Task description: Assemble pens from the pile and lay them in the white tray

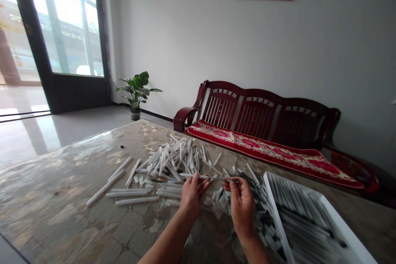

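Observation:
My left hand [191, 196] pinches a slim white pen barrel [185, 175] between thumb and fingers. A thin dark pen refill [218, 178] runs in line with the barrel, and my right hand [243, 204] closes on its right end. Both hands are raised a little above the table, side by side. Just beyond my left hand spreads a loose heap of white pen barrels [167, 163], with several lying apart on the left. Small clear and dark pen parts [221, 198] lie between and around my hands, partly hidden by the right one.
A white tray [278, 225] holding rows of dark, slender pens stands at the right, close to my right hand. The table [93, 231] has a patterned cover and a small dark bit [122, 146]. Behind it are a wooden bench [250, 111] and a potted plant [135, 113].

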Demonstrator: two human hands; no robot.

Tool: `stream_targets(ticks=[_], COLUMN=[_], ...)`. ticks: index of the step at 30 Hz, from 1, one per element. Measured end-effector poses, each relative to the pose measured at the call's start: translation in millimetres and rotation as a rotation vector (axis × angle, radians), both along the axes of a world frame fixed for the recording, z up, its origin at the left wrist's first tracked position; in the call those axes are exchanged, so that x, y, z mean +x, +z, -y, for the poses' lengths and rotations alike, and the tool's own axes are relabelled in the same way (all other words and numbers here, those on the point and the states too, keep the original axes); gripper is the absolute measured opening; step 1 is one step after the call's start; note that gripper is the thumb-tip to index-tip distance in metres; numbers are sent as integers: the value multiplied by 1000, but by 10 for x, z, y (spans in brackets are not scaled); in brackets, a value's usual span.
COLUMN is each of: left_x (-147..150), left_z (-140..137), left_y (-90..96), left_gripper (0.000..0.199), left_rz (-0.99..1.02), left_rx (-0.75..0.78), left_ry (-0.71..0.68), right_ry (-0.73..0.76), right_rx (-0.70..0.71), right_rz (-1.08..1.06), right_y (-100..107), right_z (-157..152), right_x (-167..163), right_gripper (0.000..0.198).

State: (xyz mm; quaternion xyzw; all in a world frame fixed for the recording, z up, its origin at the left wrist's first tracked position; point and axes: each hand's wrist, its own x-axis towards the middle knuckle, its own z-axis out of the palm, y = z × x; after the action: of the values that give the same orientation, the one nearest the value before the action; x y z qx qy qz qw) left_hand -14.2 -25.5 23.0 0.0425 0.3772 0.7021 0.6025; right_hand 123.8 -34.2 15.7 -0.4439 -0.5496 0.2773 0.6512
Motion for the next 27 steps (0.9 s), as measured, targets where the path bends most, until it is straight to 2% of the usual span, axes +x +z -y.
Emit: stream_targets(ticks=[3, 9, 14, 17, 21, 23, 27], left_x=[25, 75, 44, 21, 30, 39, 38], left_z=[25, 71, 42, 14, 10, 15, 20], left_y=[9, 9, 13, -1, -23, -29, -35], left_gripper=[17, 12, 13, 14, 12, 12, 13], left_rz=[-11, 26, 106, 104, 78, 75, 54], left_rx=[18, 86, 95, 65, 64, 68, 49], left_ry=[-80, -231, -133, -73, -75, -79, -69], right_ry=[19, 91, -60, -50, -87, -110, -51], right_rx=[-23, -17, -77, -190, -315, -317, -315], right_rz=[43, 323, 412, 582, 850, 924, 1021], right_y=[-57, -108, -53, -6, 69, 110, 166], right_z=[-9, -46, -154, -214, -216, -186, -116], right_x=[0, 31, 197, 382, 573, 590, 502], right_gripper=[29, 30, 30, 24, 20, 20, 20])
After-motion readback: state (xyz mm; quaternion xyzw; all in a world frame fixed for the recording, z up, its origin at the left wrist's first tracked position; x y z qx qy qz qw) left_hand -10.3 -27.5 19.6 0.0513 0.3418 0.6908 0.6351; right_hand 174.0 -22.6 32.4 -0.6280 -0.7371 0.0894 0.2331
